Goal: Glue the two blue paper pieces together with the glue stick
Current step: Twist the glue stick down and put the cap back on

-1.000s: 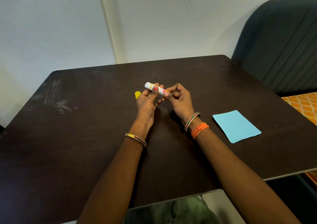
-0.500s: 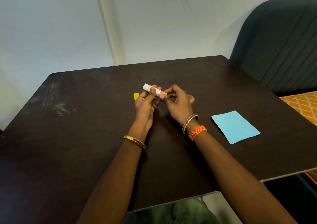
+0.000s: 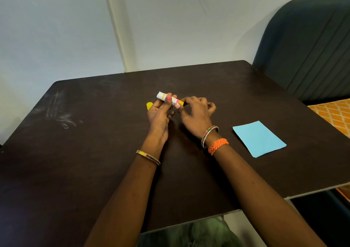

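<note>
Both hands pinching glue stick [image 3: 169, 100] above tabletop [image 3: 94, 152].
Left hand [image 3: 159, 114] at barrel, right hand [image 3: 197, 114] at yellow base; blue paper [image 3: 259, 138] lying well right.

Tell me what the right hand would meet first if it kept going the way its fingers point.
The right hand points left toward the glue stick, whose yellow end it already pinches. Going on, it would likely meet the left hand gripping the stick's middle, though depth is hard to judge.
</note>
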